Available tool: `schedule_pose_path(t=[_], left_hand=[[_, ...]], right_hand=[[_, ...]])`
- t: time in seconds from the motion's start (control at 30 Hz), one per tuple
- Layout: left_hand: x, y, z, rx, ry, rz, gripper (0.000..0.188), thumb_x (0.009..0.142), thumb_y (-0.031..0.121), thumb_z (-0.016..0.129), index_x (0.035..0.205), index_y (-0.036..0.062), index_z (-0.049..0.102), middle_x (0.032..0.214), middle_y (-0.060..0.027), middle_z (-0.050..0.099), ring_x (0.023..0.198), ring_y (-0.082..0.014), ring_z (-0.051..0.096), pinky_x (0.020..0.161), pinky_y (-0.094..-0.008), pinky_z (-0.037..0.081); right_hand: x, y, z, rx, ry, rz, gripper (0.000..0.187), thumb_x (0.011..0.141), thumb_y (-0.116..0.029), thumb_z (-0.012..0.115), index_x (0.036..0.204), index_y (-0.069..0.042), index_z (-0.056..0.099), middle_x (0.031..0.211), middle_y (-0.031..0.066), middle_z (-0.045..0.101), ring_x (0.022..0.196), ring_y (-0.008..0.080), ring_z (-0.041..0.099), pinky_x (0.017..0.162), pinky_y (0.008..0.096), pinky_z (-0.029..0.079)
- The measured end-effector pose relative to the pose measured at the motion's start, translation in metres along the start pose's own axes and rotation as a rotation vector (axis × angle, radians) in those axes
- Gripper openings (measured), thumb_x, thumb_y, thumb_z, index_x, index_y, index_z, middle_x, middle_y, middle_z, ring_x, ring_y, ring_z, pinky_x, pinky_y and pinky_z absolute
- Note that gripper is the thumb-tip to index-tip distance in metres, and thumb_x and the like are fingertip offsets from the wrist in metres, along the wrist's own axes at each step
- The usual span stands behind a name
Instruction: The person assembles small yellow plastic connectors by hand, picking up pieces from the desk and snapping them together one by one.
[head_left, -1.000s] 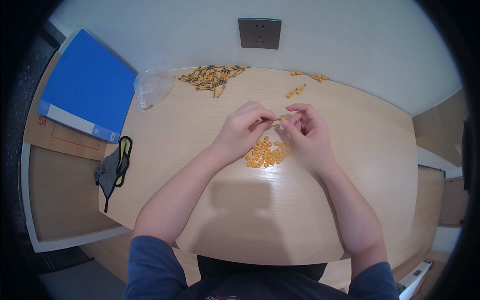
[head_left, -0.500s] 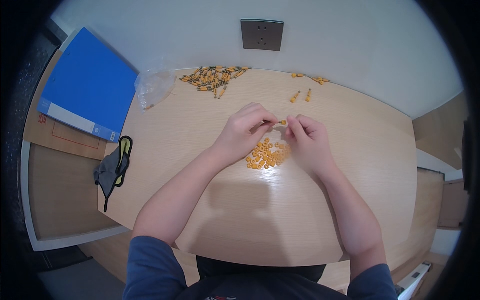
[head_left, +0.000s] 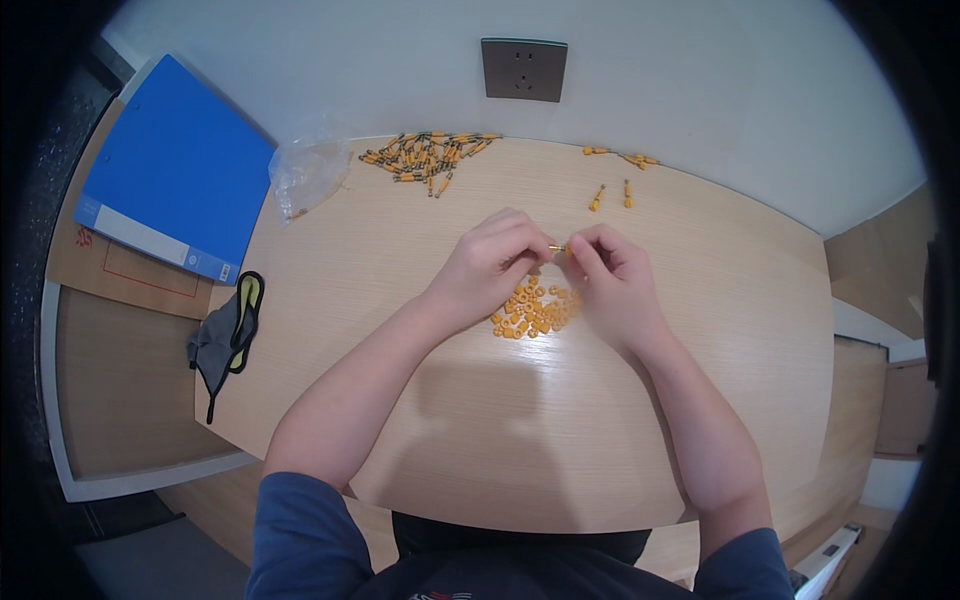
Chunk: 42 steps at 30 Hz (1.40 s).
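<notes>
Above the middle of the table, my left hand (head_left: 497,255) pinches one end of a small yellow-and-metal plug (head_left: 557,248). Close against it, my right hand (head_left: 612,268) has its fingertips closed on the plug's yellow end. Fingers cover most of the piece, so how its parts fit together cannot be made out. Just below both hands lies a loose pile of small yellow ring-like caps (head_left: 530,310), partly behind my right hand. Two yellow plugs with metal tips, one (head_left: 597,198) left of the other (head_left: 628,194), stand or lie beyond my right hand.
A heap of yellow plugs with dark metal ends (head_left: 428,155) lies by the wall, beside a clear plastic bag (head_left: 305,178). More yellow pieces (head_left: 640,160) lie along the back edge. At left are a blue binder (head_left: 180,160) and a grey, black-edged fabric item (head_left: 225,335).
The plug between my fingers has turned or shifted a little, showing more metal and less yellow. The two plugs beyond my right hand sit slightly further right and nearer.
</notes>
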<state>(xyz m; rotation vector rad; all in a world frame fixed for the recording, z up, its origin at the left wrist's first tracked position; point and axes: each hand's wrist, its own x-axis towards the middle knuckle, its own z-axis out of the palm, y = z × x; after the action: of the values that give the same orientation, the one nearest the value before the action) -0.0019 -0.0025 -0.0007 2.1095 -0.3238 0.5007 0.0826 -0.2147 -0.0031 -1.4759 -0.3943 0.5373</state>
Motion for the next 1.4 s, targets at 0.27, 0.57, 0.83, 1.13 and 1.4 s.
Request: schedule_pose_path(t=[0.27, 0.57, 0.83, 1.13, 1.4], left_hand=[[-0.001, -0.002, 0.003, -0.101, 0.042, -0.052, 0.021, 0.094, -0.019, 0.073, 0.102, -0.0005, 0.076, 0.109, -0.0114, 0.077, 0.101, -0.0224, 0.075, 0.081, -0.034, 0.064], [0.001, 0.004, 0.002, -0.124, 0.016, -0.111, 0.017, 0.1, -0.013, 0.074, 0.11, 0.0003, 0.077, 0.109, -0.0089, 0.075, 0.099, -0.0203, 0.072, 0.083, -0.0334, 0.061], [0.001, -0.005, 0.002, -0.058, 0.206, -0.271, 0.009, 0.109, 0.003, 0.074, 0.117, 0.0029, 0.077, 0.112, -0.0055, 0.073, 0.097, -0.0147, 0.066, 0.088, -0.0305, 0.055], [0.003, -0.006, 0.001, -0.082, 0.244, -0.305, 0.009, 0.109, 0.001, 0.072, 0.116, 0.0026, 0.077, 0.111, -0.0028, 0.074, 0.096, -0.0123, 0.062, 0.087, -0.0286, 0.052], [0.003, -0.005, 0.0, -0.093, 0.244, -0.305, 0.009, 0.108, 0.001, 0.072, 0.115, 0.0029, 0.077, 0.111, -0.0029, 0.073, 0.095, -0.0122, 0.062, 0.086, -0.0287, 0.052]], right_hand=[[-0.002, -0.004, 0.002, -0.195, -0.024, -0.069, 0.018, 0.114, -0.014, 0.075, 0.11, 0.004, 0.077, 0.086, 0.0007, 0.069, 0.08, 0.0067, 0.059, 0.072, 0.0263, 0.049], [0.0, 0.0, 0.003, -0.118, 0.002, -0.039, 0.016, 0.113, -0.01, 0.076, 0.11, 0.005, 0.076, 0.084, 0.0012, 0.069, 0.079, 0.0069, 0.059, 0.071, 0.0258, 0.048], [0.003, -0.005, -0.006, -0.001, -0.048, 0.019, 0.009, 0.112, -0.002, 0.072, 0.114, 0.006, 0.07, 0.086, 0.0019, 0.068, 0.068, 0.0063, 0.059, 0.057, 0.0241, 0.046], [0.007, -0.015, -0.002, 0.143, 0.202, 0.111, 0.015, 0.115, -0.005, 0.067, 0.123, 0.007, 0.064, 0.091, 0.0113, 0.068, 0.061, 0.0153, 0.068, 0.049, 0.0284, 0.055], [0.005, -0.006, -0.005, 0.127, 0.216, 0.066, 0.014, 0.118, -0.01, 0.063, 0.117, 0.004, 0.065, 0.093, 0.0111, 0.069, 0.061, 0.0129, 0.066, 0.048, 0.0258, 0.052]])
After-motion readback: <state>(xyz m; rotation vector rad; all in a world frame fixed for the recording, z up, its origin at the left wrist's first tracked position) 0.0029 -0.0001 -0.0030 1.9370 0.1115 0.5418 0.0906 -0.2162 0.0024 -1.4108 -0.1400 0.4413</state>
